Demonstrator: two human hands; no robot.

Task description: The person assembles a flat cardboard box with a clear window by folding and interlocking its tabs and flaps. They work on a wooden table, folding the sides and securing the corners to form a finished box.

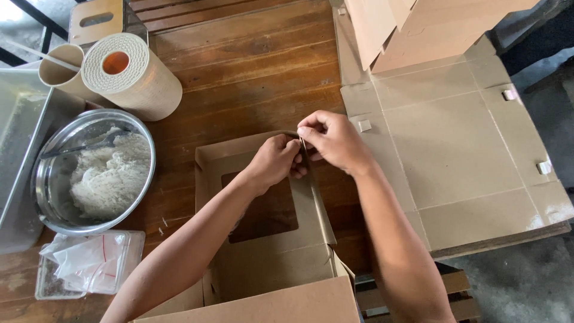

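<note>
Pinching a stiff brown cardboard box (272, 239) flap (square window): both hands (311, 149).

Wood desk (251, 78): steel bowl (45, 179), paper roll (134, 81), plastic bags (89, 260), windowed carton (269, 239), flat cardboard (454, 149).

The window box (272, 239) is matt brown cardboard, smooth, and so are the flat sheets (454, 149) at the bench's right edge. The bench (251, 78) is dark varnished wood planks with visible grain and a slight sheen. The bowl (51, 173) is shiny polished metal. The roll (134, 75) looks like rough, embossed paper. The bags (89, 260) are thin glossy clear plastic.
</note>
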